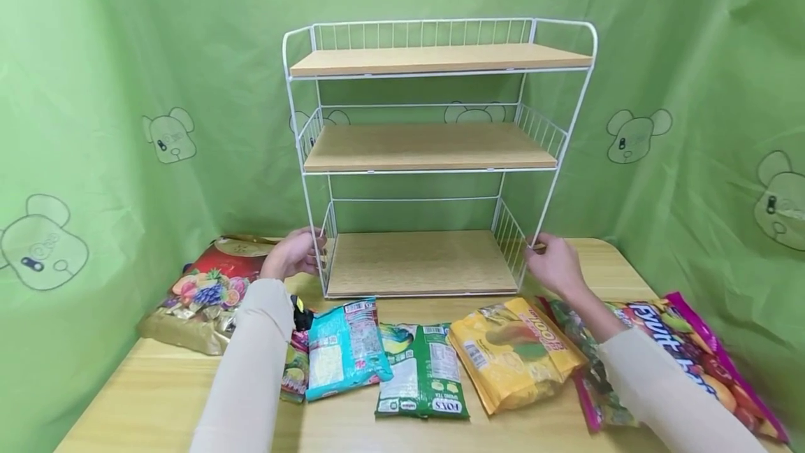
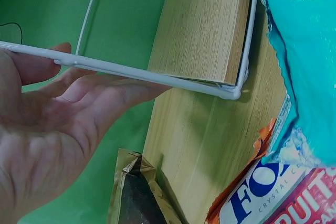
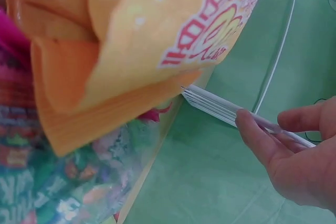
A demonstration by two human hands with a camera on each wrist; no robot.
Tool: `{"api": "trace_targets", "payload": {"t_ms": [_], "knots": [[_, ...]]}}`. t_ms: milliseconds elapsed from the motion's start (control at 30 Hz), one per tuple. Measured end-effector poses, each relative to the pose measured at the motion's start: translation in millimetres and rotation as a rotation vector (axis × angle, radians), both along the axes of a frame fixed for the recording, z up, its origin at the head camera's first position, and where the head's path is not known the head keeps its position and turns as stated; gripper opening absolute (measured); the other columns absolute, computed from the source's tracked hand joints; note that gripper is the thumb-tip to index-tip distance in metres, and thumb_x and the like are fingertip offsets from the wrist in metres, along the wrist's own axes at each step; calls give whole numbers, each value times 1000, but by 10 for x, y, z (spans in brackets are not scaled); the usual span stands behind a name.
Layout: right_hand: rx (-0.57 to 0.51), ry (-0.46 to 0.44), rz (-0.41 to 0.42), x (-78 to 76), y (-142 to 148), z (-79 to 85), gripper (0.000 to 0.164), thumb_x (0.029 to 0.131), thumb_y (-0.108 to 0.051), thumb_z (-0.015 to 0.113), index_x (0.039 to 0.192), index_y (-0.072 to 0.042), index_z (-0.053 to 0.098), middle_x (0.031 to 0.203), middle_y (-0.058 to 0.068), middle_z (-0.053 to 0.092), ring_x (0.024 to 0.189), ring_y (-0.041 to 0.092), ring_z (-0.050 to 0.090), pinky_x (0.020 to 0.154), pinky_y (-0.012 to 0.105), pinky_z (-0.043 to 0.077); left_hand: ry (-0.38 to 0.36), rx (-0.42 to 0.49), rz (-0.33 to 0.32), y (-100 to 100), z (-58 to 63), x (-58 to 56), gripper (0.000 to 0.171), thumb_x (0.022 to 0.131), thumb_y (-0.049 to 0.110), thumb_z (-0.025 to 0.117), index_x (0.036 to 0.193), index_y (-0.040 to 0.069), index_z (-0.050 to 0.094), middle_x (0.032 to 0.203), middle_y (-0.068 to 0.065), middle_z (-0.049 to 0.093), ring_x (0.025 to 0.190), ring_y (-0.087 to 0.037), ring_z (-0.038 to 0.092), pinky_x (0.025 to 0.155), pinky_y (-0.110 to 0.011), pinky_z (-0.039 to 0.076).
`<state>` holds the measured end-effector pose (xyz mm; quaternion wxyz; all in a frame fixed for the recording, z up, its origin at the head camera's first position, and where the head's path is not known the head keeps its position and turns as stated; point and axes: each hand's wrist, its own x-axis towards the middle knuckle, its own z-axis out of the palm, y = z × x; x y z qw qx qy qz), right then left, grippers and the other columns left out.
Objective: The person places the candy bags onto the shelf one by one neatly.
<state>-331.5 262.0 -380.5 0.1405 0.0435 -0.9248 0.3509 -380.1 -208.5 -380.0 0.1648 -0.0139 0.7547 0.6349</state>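
Shelf rack [image 1: 434,145] stood upright on the table [image 1: 151,397], squarely between the two hands I followed from my remote station, its long axis running left to right across the head view. It lay to the right of the left hand [image 1: 298,254] and to the left of the right hand [image 1: 556,264]; I judged neither one nearer, since each was low on its own side, by the bottom tier. Keeping the rack level, I reckoned, depended on that two-sided hold. At the left wrist I saw thumb and fairly straight fingers on opposite sides of the white wire, which I took for a light grasp. At the right, thumb and forefinger pinched the wire side.

For lettering, I read FOX'S along the bottom of the green packet [image 1: 421,369] in front of the rack. The left wrist view gave me FOX, CRYSTAL and part of FRUIT on a small packet [image 2: 278,195] against the teal packet [image 1: 346,348]. On the magenta-edged bag [image 1: 701,344], partly behind the right sleeve, large white letters looked like "fruit". The yellow packet [image 1: 518,355] carried a barcode and red lettering I could not read whole.
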Motion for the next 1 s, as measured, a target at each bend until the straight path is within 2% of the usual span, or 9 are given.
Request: {"api": "trace_targets", "payload": {"t_ms": [167,367,433,533,633,800,867,933,1000], "knots": [[21,-52,22,30,8,36,39,97,-10,52,128,14,56,118,39,62,60,20,57,44,28,47,-3,2,6,10,17,13,40,105,9,41,144,2,35,94,-9,51,63,-16,59,73,-38,59],[38,-149,67,41,26,113,48,96,-11,52,137,14,48,125,40,58,62,18,57,44,26,45,-8,9,11,19,30,7,29,106,10,41,134,3,40,91,-8,50,63,-17,57,70,-35,58],[41,-184,83,56,36,146,50,96,-11,52,140,13,46,121,39,61,61,17,57,44,26,44,-8,13,10,20,29,-5,28,105,9,41,132,3,41,90,-8,49,63,-17,57,68,-34,57],[50,-225,114,90,48,190,53,97,-11,52,143,13,42,115,37,64,61,16,60,48,29,50,-8,7,10,16,23,-20,29,105,9,41,133,3,40,87,-7,49,63,-17,57,67,-34,58],[74,-278,142,129,51,235,55,98,-13,52,144,15,38,97,29,68,63,17,63,55,33,55,-6,-2,8,10,17,-30,32,105,9,42,136,1,39,84,-5,50,64,-17,57,67,-35,58],[147,-379,200,226,34,282,44,103,-16,50,127,20,54,85,15,66,67,22,66,64,37,61,-1,-14,7,2,41,-21,36,105,10,42,140,1,37,86,-5,51,65,-17,58,72,-38,60],[195,-393,221,270,20,268,40,103,-19,52,116,18,61,81,16,66,64,22,64,61,37,59,2,-15,10,-1,50,-14,37,105,10,42,141,1,37,87,-6,51,64,-16,59,75,-40,61],[239,-413,225,314,11,236,42,103,-23,55,115,17,62,81,16,64,63,21,61,59,36,56,2,-14,15,-4,49,-13,38,105,10,42,142,1,37,89,-6,51,64,-17,60,77,-41,61],[290,-423,226,359,7,198,49,102,-28,57,117,18,59,87,23,66,69,25,63,61,38,56,0,-14,19,-2,42,-14,38,105,10,42,142,1,37,89,-7,51,64,-17,59,77,-41,61]]}}
